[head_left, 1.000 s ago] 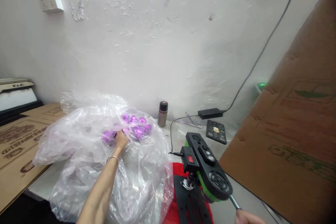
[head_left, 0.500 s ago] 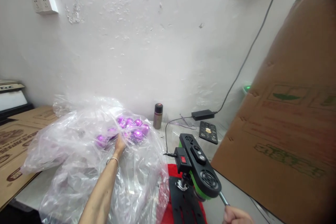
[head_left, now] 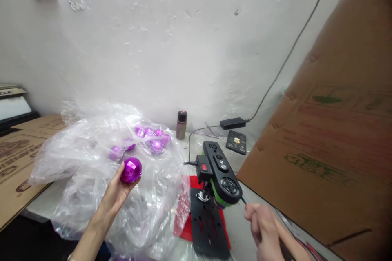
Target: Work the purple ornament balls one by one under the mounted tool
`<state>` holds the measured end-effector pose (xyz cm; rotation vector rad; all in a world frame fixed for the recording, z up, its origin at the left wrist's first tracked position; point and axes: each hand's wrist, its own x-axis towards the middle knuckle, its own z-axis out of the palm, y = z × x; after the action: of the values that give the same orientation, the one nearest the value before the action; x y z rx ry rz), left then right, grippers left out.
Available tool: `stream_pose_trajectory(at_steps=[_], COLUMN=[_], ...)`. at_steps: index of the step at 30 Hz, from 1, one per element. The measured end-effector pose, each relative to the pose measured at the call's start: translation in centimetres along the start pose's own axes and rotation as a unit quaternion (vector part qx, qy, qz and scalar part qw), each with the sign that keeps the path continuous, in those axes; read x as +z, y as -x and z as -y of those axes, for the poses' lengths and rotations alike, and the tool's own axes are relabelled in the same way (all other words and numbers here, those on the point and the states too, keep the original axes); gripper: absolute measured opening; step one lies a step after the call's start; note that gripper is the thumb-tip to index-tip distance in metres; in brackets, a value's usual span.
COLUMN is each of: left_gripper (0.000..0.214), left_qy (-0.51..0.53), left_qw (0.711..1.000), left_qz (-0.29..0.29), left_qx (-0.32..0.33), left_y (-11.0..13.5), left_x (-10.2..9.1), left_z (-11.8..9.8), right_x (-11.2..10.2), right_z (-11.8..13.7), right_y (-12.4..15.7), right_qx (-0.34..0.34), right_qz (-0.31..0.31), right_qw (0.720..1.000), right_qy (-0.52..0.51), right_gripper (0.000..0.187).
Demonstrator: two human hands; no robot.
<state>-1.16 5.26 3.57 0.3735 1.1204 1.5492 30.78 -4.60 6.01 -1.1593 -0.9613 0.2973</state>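
A shiny faceted purple ball, like a Christmas bauble, is gripped in my left hand, thumb on its left side and fingers beneath. Behind it lies a clear plastic bag with several more purple balls inside. To the right stands a black and green machine with round vents and a red switch, over a slotted black base plate. My right hand is closed around the metal lever at the machine's front end. A dark stick-like piece shows below that hand, partly hidden.
A spray can stands by the wall. A black power adapter with its cable and a dark flat card lie behind the machine. Red cloth lies under the base plate. Cardboard stands at right and lies at left.
My left hand has come out of the bag toward me with one purple ball. My right hand stays on the lever and shows more fully. The view has shifted slightly.
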Motion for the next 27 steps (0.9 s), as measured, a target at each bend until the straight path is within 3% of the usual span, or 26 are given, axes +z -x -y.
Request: stream_pose_trajectory(at_steps=[2,5,9,12,17,20,27], left_gripper=[0.02,0.029,0.057,0.072,0.084,0.082,0.073], left_qy=[0.033,0.022,-0.051,-0.181,-0.332,-0.371,-0.391], left_qw=[0.999,0.997,0.992,0.977,0.923,0.898,0.847], left_qz=[0.0,0.025,0.091,0.109,0.13,0.143,0.243], left_qx=[-0.022,-0.066,-0.074,0.0,0.143,0.187,0.265], left_y=[3.3,6.6,8.0,7.7,7.2,7.2,6.8], left_x=[-0.1,0.3,1.5,2.6,3.6,3.7,3.9], left_z=[2.2,7.9,16.0,19.5,21.8,22.7,24.2], right_x=[0.0,0.1,0.2,0.2,0.0,-0.1,-0.2], right_z=[0.1,0.8,1.7,1.9,1.8,1.6,1.1], right_y=[-0.1,-0.1,-0.1,-0.2,0.0,0.1,0.5], right_qx=[-0.017,-0.048,-0.08,-0.099,-0.107,-0.109,-0.111], right_qz=[0.009,0.02,0.039,0.048,0.062,0.072,0.084], right_qw=[1.0,0.999,0.995,0.993,0.992,0.991,0.99], right_qy=[-0.003,0.013,0.033,0.032,0.036,0.031,0.013], right_gripper=[0.059,0.056,0.052,0.049,0.046,0.043,0.035])
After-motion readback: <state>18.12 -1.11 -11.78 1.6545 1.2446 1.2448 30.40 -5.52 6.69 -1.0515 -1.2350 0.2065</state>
